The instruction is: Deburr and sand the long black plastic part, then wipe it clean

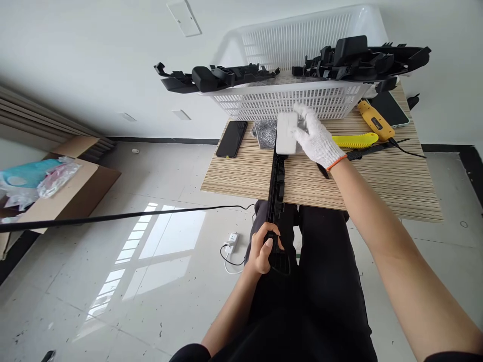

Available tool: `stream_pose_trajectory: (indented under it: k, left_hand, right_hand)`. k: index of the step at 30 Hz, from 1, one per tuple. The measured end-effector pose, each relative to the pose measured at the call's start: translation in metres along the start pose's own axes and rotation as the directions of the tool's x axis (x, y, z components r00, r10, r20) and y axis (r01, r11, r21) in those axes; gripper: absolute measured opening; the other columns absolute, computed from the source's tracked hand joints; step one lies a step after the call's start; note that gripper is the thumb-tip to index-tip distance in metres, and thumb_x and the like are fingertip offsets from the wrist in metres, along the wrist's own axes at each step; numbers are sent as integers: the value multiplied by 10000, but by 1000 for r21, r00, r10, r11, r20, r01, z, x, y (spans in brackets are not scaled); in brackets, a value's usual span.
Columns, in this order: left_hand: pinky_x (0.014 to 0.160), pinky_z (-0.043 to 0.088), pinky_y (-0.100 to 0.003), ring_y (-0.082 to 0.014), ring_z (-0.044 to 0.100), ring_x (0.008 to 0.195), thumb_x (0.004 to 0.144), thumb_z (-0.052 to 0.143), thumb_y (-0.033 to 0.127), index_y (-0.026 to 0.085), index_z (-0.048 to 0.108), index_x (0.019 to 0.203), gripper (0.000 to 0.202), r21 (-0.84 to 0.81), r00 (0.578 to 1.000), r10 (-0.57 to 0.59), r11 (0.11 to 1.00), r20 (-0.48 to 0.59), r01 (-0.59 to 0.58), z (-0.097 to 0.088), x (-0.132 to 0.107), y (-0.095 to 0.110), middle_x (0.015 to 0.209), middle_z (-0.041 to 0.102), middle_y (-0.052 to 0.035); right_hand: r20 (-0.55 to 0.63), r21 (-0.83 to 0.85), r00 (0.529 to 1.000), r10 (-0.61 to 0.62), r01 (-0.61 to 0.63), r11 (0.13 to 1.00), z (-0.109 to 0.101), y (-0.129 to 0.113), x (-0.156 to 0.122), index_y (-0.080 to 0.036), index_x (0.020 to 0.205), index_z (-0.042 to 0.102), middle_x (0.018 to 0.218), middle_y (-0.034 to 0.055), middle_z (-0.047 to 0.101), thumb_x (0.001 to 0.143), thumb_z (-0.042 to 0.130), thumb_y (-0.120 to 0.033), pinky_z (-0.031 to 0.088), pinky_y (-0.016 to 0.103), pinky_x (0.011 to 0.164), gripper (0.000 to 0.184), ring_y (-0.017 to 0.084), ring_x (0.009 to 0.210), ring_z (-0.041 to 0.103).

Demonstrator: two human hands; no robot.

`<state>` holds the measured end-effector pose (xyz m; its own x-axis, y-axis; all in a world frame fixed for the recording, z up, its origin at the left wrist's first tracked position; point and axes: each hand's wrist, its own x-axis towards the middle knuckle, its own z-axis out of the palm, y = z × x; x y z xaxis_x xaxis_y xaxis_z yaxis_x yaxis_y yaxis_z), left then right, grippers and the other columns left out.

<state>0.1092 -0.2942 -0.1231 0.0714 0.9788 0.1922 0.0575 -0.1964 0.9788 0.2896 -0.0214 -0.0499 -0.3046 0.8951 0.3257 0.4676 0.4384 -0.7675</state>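
the left hand [263,247] grips a black strip [278,188] crossing the surface's [241,176] near edge; the gloved right hand [316,134], grip unclear, is at a white block [287,133] near the far edge.

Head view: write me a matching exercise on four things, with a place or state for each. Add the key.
1. Left hand
2. Right hand
3. Phone
4. Basket

A. Near the left edge of the table
B. Black parts lie across it
C. Bare, holding a long black part
D. Gloved, at a white block

Pairs: 1-C, 2-D, 3-A, 4-B
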Motion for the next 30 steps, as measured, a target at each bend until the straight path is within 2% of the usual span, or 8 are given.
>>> stream_pose_trajectory:
  k: [2, 6, 10, 14, 19, 23, 27, 30]
  left_hand:
    - [543, 456, -258, -144, 599, 527, 1015, 431, 491, 204, 585, 1008, 326, 2, 1000, 0, 1000, -3, 0, 0, 0, 0, 646, 682, 3]
    - [544, 457, -263, -148, 601, 526, 1013, 432, 493, 196, 587, 1009, 335, 7, 1000, -10, 1000, -10, 10, 0, 0, 0, 644, 679, -3]
    - [528, 451, -259, -148, 598, 517, 1011, 431, 494, 197, 584, 1006, 335, 0, 1000, -6, 1000, -9, 6, 0, 0, 0, 641, 675, -1]
    - [529, 452, -261, -149, 598, 518, 1009, 434, 493, 193, 582, 1004, 334, 4, 1000, -14, 1000, -11, 14, 0, 0, -1, 639, 672, -2]
    - [537, 457, -261, -146, 595, 522, 1009, 436, 495, 193, 584, 993, 337, -14, 1000, -8, 1000, -12, 7, 0, 0, 0, 644, 676, -5]
    - [528, 454, -257, -142, 588, 511, 1009, 437, 492, 196, 583, 1000, 330, -17, 1000, -5, 1000, -12, 5, 0, 0, 1, 637, 671, 1]
    - [522, 454, -264, -149, 593, 509, 1007, 434, 495, 194, 580, 997, 334, -9, 1000, -10, 1000, -4, 10, 0, 1, 1, 641, 675, -5]
    - [523, 452, -263, -150, 593, 509, 1008, 432, 493, 197, 581, 1000, 332, -3, 1000, -3, 1000, -13, 3, 0, 1, 1, 638, 674, -2]
  right_hand:
    - [51, 1, 999, 5, -5, 1000, 1, 0, 0, -289, 1565, 401, 1618, 48, 474, 946, 579, -326, 322, 576, 1260, 645, 310, 1463, 482]
    - [-6, 44, 1000, -10, 10, 999, 1, 1, -1, -328, 1532, 454, 1627, 16, 462, 962, 578, -350, 295, 561, 1276, 584, 297, 1513, 414]
    - [103, 87, 994, 22, -32, 996, 2, 0, -2, -293, 1517, 483, 1589, 43, 513, 929, 617, -312, 332, 581, 1254, 603, 312, 1447, 499]
    - [-5, 107, 1000, -5, 6, 994, 2, -5, -2, -301, 1528, 468, 1628, 23, 463, 941, 582, -277, 300, 550, 1276, 599, 293, 1489, 447]
    - [235, 138, 971, -36, 3, 990, 3, -12, -6, -270, 1511, 504, 1590, 52, 514, 914, 629, -276, 360, 542, 1250, 611, 300, 1446, 500]
    - [108, 124, 992, -64, 50, 991, 3, -16, -8, -309, 1538, 475, 1630, 12, 464, 941, 600, -287, 277, 557, 1287, 610, 298, 1524, 395]
    - [262, 172, 964, -42, -4, 985, 4, -16, -9, -310, 1519, 508, 1560, 7, 551, 936, 607, -306, 358, 548, 1255, 591, 301, 1448, 504]
    - [182, 95, 983, -25, 8, 995, 5, -16, -9, -312, 1534, 498, 1574, 13, 533, 935, 611, -307, 307, 540, 1280, 609, 303, 1482, 461]
